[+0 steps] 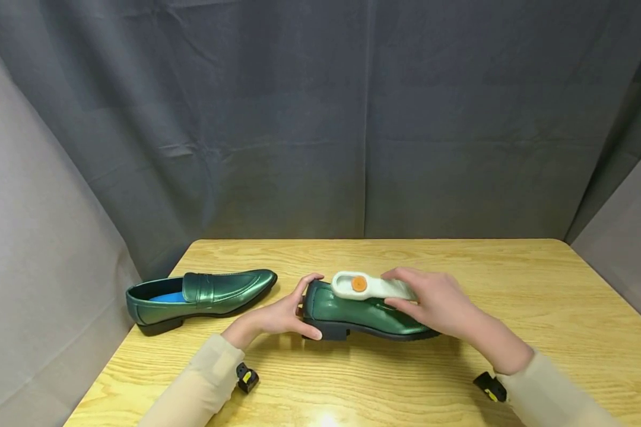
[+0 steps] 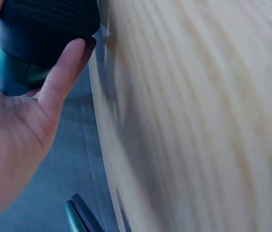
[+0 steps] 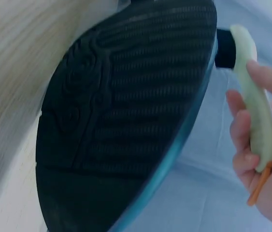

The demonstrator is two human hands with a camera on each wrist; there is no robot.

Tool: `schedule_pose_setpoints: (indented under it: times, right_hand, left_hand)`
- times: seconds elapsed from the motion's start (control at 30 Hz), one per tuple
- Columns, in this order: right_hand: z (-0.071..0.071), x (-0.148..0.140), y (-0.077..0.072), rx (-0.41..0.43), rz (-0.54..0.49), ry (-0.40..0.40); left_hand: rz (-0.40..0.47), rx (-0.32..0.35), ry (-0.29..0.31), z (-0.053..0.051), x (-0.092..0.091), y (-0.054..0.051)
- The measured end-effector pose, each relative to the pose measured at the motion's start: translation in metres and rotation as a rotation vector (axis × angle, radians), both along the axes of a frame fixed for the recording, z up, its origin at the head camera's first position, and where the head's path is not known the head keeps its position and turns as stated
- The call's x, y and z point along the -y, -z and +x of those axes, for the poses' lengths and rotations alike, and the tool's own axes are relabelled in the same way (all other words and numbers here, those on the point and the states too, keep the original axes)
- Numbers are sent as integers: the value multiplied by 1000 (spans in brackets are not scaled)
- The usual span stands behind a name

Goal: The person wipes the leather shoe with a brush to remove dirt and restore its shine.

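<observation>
My left hand (image 1: 280,314) grips a green loafer (image 1: 363,315) by its heel, thumb and fingers on either side. This shoe is raised off the table, toe to the right; its dark ridged sole (image 3: 140,92) fills much of the right wrist view. The fingers of my right hand (image 1: 440,301) wrap a pale shoe brush (image 1: 375,288), with an orange disc on top and an orange cord (image 3: 260,184) at its end. Against the shoe's upper side lies the brush's head; a dark block (image 3: 226,48) shows under it in the right wrist view.
A second green loafer (image 1: 229,290) with a blue insole stands upright on the left of the wooden table (image 1: 539,308), toe to the right. Grey curtain (image 1: 299,118) hangs behind the table, with pale cloth at both sides.
</observation>
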State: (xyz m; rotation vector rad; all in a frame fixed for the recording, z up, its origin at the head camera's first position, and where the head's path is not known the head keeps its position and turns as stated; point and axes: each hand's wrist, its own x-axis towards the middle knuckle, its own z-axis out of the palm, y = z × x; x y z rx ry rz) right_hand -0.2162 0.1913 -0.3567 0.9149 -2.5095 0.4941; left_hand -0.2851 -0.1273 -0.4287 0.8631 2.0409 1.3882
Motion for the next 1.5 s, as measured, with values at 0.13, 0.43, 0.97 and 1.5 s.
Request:
schedule_pose_setpoints:
  times: [0.13, 0.43, 0.97, 1.5]
  right_hand:
    - [-6, -10, -3, 7, -20, 130]
    - [4, -11, -1, -80, -11, -75]
    - [23, -2, 5, 56, 102, -203]
    - [9, -26, -2, -46, -25, -21]
  left_hand:
    - [-6, -14, -6, 2, -1, -1]
    - [-14, -6, -22, 4, -2, -3]
    - [-11, 0, -7, 3, -2, -3]
    - [-22, -1, -19, 4, -2, -5]
